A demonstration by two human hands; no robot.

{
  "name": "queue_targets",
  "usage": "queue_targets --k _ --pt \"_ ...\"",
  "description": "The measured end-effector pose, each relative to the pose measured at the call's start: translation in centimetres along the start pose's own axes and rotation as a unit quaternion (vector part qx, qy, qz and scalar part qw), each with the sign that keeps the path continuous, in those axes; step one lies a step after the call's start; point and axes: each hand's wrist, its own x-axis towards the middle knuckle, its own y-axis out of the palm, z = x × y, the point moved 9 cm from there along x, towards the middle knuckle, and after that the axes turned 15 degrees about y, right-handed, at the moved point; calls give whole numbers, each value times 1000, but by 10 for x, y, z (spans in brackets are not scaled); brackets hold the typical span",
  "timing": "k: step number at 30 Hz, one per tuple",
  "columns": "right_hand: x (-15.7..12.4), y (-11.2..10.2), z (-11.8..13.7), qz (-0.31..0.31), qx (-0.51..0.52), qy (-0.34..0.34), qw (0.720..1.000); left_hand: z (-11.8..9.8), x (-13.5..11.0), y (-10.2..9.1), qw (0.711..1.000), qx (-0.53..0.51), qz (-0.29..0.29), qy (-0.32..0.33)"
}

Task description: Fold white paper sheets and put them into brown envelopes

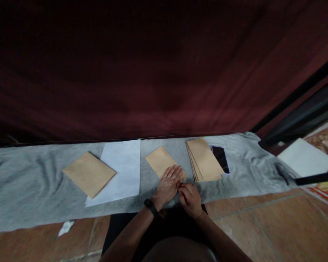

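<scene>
A brown paper envelope lies at a slant on the grey cloth in front of me. My left hand, with a dark band at its wrist, rests flat on the envelope's near part, fingers stretched out. Beside it, my right hand is closed, its fingers curled together by the envelope's near corner. Whatever those fingertips pinch is hidden. Just to the right, several brown envelopes lie in a fanned stack, partly over a dark-screened phone. Farther left, a pile of brown envelopes overlaps white paper sheets.
The grey cloth covers a long, narrow surface. Behind it hangs a dark red curtain. Black bars and a white board stand at the right. A crumpled white scrap lies on the tiled floor.
</scene>
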Motion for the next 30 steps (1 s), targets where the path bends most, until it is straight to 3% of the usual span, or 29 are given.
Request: queue_targets --k 6,10,14,23,30 --pt "0 -5 -1 -3 54 -1 999 -12 -5 -4 1000 -17 4 5" --pt "2 -6 -10 6 103 50 993 -23 -11 -5 1000 -15 5 22" --pt "9 -11 -18 -17 129 92 987 -29 -16 -1 1000 -4 -6 0" --pt "40 3 -30 -10 -38 129 991 -30 -25 0 998 47 13 -44" --pt "43 5 -32 18 -38 147 988 -35 -29 -10 994 98 38 -41"
